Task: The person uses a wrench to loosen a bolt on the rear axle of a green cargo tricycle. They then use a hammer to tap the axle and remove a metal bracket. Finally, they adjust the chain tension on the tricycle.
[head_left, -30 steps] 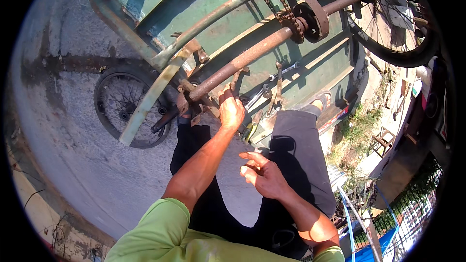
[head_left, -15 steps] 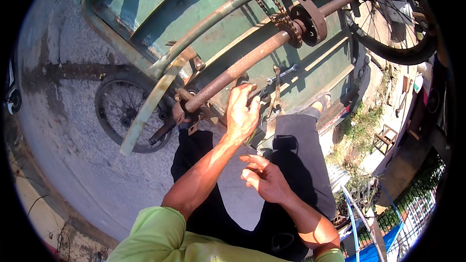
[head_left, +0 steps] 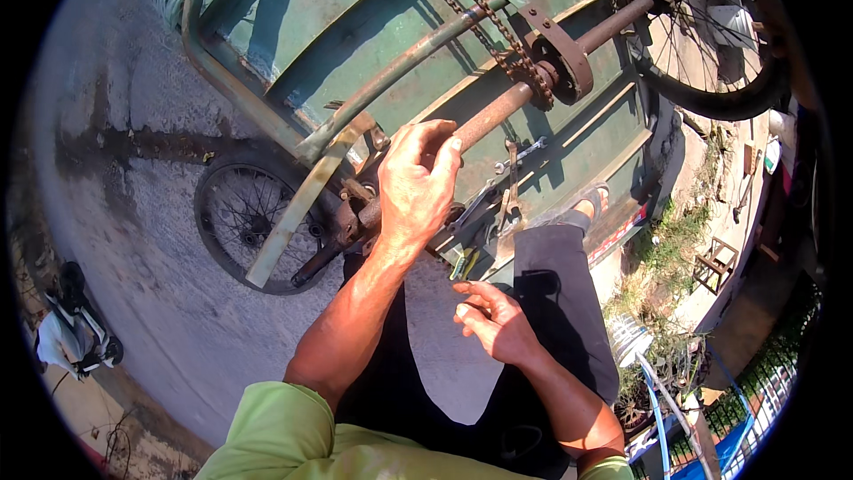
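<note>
A rusty axle tube (head_left: 499, 116) runs diagonally beneath a green metal cart bed (head_left: 355, 80). My left hand (head_left: 414, 180) is closed over the tube, its fingers bent round the far side and the thumb lying along it. A rusty chain (head_left: 494, 20) loops over the sprocket farther along the tube. Above my right thigh, my right hand (head_left: 499, 324) hovers with loosely bent fingers, apart from one another, and nothing visible in them. Wrenches (head_left: 513, 182) lie on the green metal beyond my left hand, and a yellow-green handled tool (head_left: 463, 262) sits nearer to me.
A spoked wheel (head_left: 251, 222) lies on the concrete at left, under a bent flat bar (head_left: 293, 224). Another spoked wheel (head_left: 711, 80) stands at the upper right. My sandalled foot (head_left: 591, 202) rests by the cart's edge. A small wooden stool (head_left: 715, 265) is farther right.
My left hand has moved left from beside the tools onto the axle tube and closed round it. My right hand has stayed near my thigh, its fingers slightly more bent. The view has shifted.
</note>
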A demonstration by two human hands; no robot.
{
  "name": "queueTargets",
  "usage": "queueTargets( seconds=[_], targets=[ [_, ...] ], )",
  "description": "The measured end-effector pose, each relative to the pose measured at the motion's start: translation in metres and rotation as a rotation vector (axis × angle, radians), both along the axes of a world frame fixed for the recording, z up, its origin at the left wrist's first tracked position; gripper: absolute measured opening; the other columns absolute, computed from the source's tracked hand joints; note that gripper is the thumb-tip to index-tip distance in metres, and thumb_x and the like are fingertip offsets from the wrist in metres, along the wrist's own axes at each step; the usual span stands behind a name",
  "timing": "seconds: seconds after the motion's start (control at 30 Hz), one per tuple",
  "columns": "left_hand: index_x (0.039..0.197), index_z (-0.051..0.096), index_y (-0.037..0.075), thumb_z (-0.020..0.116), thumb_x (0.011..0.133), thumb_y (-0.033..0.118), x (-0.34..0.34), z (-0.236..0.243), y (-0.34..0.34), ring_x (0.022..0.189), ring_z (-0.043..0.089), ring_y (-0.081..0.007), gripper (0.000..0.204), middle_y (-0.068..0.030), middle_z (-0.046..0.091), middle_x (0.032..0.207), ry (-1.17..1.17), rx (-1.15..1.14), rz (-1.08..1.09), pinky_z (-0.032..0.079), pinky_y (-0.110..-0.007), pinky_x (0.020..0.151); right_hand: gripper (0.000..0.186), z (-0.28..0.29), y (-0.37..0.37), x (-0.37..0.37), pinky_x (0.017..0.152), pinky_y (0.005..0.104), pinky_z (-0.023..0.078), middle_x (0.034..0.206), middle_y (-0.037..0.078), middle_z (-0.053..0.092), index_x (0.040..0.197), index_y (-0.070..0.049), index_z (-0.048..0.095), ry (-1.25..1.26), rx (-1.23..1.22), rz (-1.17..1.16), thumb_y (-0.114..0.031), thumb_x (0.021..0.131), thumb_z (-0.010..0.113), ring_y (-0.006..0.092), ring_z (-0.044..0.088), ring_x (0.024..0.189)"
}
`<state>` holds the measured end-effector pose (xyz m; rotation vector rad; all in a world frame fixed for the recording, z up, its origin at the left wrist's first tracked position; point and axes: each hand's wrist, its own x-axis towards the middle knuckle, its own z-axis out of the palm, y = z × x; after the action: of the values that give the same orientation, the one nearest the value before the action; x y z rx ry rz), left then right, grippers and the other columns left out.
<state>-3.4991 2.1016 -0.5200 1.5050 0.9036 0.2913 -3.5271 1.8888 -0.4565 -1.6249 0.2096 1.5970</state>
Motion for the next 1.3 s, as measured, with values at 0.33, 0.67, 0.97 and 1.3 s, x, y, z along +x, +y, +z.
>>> queueTargets(
  seconds=[0.33, 0.67, 0.97, 1.3],
  targets=[
    [0.109, 0.071, 0.0, 0.07, 0.091, 0.025, 0.084, 0.01, 0.092, 0.078, 0.063, -0.014, 0.031, -0.0081, 0.072, 0.092, 0.003, -0.041, -0.014, 0.051, -0.032, 0.067, 0.039, -0.005, -0.005, -0.001, 0.068, 0.026, 0.051, 0.088, 0.006, 0.066, 0.131, 0.0, 0.056, -0.018, 0.035, -0.06, -0.013, 0.096, 0.064, 0.011, 0.061, 0.071],
    [0.107, 0.068, -0.004, 0.072, 0.09, 0.033, 0.161, -0.021, 0.158, 0.063, 0.057, -0.0134, 0.041, -0.0082, 0.068, 0.084, 0.126, -0.093, 0.059, 0.045, -0.03, 0.051, 0.041, 0.004, -0.012, 0.002, 0.068, 0.0265, 0.052, 0.088, 0.01, 0.069, 0.13, 0.004, 0.055, -0.051, 0.064, -0.067, -0.013, 0.094, 0.065, 0.012, 0.063, 0.071],
    [0.104, 0.069, 0.002, 0.072, 0.09, 0.029, 0.167, -0.042, 0.156, 0.06, 0.054, -0.0101, 0.031, -0.0032, 0.067, 0.081, 0.055, -0.262, 0.035, 0.044, -0.028, 0.049, 0.041, 0.005, -0.021, 0.002, 0.068, 0.0268, 0.052, 0.088, 0.01, 0.069, 0.13, 0.004, 0.056, -0.035, 0.102, -0.105, -0.013, 0.094, 0.066, 0.0124, 0.064, 0.071],
    [0.098, 0.067, 0.004, 0.073, 0.088, 0.024, 0.178, -0.025, 0.144, 0.059, 0.052, -0.0096, 0.023, -0.0025, 0.064, 0.079, 0.027, -0.363, 0.086, 0.042, -0.027, 0.05, 0.042, 0.01, -0.013, 0.007, 0.07, 0.0267, 0.052, 0.09, 0.011, 0.068, 0.131, 0.005, 0.054, -0.015, 0.099, -0.089, -0.013, 0.095, 0.065, 0.0124, 0.063, 0.072]
  ],
)
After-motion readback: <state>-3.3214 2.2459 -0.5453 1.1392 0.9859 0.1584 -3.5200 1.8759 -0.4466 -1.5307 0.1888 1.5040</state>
